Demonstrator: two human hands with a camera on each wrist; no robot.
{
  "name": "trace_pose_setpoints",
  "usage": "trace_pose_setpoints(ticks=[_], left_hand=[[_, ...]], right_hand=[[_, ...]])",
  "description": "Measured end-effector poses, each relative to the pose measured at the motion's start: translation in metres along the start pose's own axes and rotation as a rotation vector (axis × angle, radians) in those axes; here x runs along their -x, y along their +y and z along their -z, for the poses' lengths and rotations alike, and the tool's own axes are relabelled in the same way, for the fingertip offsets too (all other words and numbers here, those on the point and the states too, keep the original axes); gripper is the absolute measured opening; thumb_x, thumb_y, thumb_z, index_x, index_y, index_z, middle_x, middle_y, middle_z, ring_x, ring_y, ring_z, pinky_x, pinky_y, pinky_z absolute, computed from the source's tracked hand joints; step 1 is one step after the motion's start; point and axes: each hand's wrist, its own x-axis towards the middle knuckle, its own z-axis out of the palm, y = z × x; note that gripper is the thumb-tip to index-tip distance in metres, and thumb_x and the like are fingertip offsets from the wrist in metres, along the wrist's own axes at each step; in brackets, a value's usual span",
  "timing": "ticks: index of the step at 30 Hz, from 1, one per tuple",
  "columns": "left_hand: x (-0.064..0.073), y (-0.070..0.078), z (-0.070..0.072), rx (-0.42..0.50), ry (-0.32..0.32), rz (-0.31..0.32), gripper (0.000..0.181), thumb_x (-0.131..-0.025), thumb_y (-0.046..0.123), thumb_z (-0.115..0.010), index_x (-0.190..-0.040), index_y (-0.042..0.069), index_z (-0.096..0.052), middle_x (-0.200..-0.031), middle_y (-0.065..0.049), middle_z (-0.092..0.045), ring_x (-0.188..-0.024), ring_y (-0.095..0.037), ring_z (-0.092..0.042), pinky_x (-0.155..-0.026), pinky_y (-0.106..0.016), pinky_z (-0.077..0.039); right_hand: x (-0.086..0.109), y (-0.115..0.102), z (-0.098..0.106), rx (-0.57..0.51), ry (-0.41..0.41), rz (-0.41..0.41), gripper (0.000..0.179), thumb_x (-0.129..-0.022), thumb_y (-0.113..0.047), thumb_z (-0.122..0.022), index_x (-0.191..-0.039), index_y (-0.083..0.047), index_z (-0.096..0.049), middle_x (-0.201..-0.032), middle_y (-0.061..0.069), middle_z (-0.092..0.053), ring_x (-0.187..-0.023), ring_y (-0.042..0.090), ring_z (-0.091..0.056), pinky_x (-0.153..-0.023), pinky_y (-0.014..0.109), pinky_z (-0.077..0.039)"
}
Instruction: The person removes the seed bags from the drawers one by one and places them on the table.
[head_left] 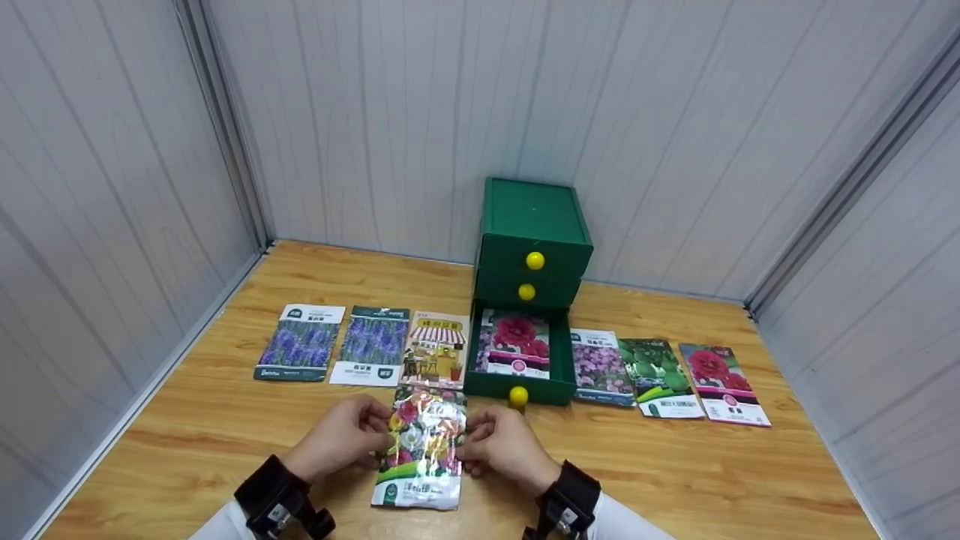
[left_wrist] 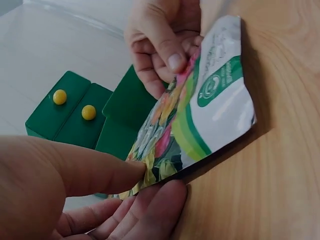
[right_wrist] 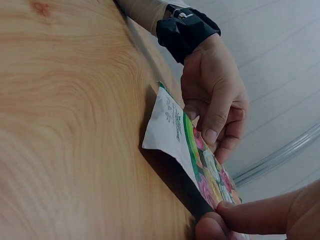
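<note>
A flower seed packet (head_left: 421, 450) with colourful blooms and a white lower end is held between both hands, close over the table's front part. My left hand (head_left: 343, 437) pinches its left edge, thumb on the printed face and fingers beneath, as the left wrist view shows. On the opposite edge, my right hand (head_left: 511, 448) pinches it the same way; the right wrist view shows its thumb (right_wrist: 260, 216) on top. The packet's far end overlaps a packet with a striped awning picture (head_left: 435, 349). Under the packet's near end, a shadow falls on the wood.
A green drawer cabinet (head_left: 536, 214) with yellow knobs stands at the back. Its bottom drawer (head_left: 562, 390) is pulled out, with a red-flower packet (head_left: 516, 341) inside. Two purple-flower packets (head_left: 300, 345) lie at left. Several packets, including a green one (head_left: 658, 379), lie at right.
</note>
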Motion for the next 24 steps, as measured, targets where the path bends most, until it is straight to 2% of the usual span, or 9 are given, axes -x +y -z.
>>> trace_pose_setpoints(ticks=[6,19,24], left_hand=[[0.0000,0.0020,-0.0005,-0.075,0.039,-0.001,0.038,-0.090,0.002,-0.083,-0.124,-0.005,-0.066,-0.104,-0.014,-0.067,-0.081,-0.025,-0.070,-0.065,-0.039,-0.065],[0.0040,0.0042,0.0014,-0.199,0.067,-0.076,0.034,-0.091,0.004,-0.083,-0.121,-0.007,-0.070,-0.098,-0.010,-0.070,-0.074,-0.021,-0.067,-0.060,-0.035,-0.060],[0.0037,0.0044,0.0009,-0.221,0.074,-0.060,0.033,-0.091,0.005,-0.083,-0.120,-0.005,-0.071,-0.096,-0.009,-0.071,-0.075,-0.021,-0.067,-0.061,-0.035,-0.058]], right_hand=[[-0.0025,-0.0008,0.0008,0.004,-0.017,-0.009,0.039,-0.088,0.005,-0.086,-0.123,0.006,-0.068,-0.090,0.016,-0.081,-0.063,0.017,-0.073,-0.057,0.030,-0.064],[-0.0038,-0.0037,0.0020,0.045,-0.048,-0.013,0.044,-0.093,-0.003,-0.084,-0.134,0.008,-0.070,-0.096,0.014,-0.082,-0.065,0.016,-0.073,-0.056,0.028,-0.063],[-0.0033,-0.0049,0.0036,0.056,-0.061,-0.018,0.047,-0.094,-0.007,-0.085,-0.136,0.008,-0.070,-0.096,0.013,-0.082,-0.066,0.016,-0.074,-0.057,0.029,-0.064]])
